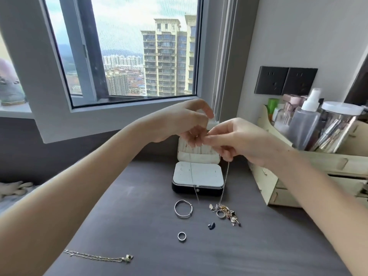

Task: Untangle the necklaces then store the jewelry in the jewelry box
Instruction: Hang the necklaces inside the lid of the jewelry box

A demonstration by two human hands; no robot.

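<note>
Nearest, well back from the left hand (185,124), one necklace (99,256) lies flat. Under both hands sit a tangled heap (225,213), then the open jewelry box (197,172). Above it, left hand and right hand (239,140) each pinch a dangling chain (226,176).

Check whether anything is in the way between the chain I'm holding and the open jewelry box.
Nothing visible blocks it. The left hand and right hand pinch the chain right above the open jewelry box. One catch: the chain's lower end runs into the jewelry pile on the table, possibly tangled there.
</note>
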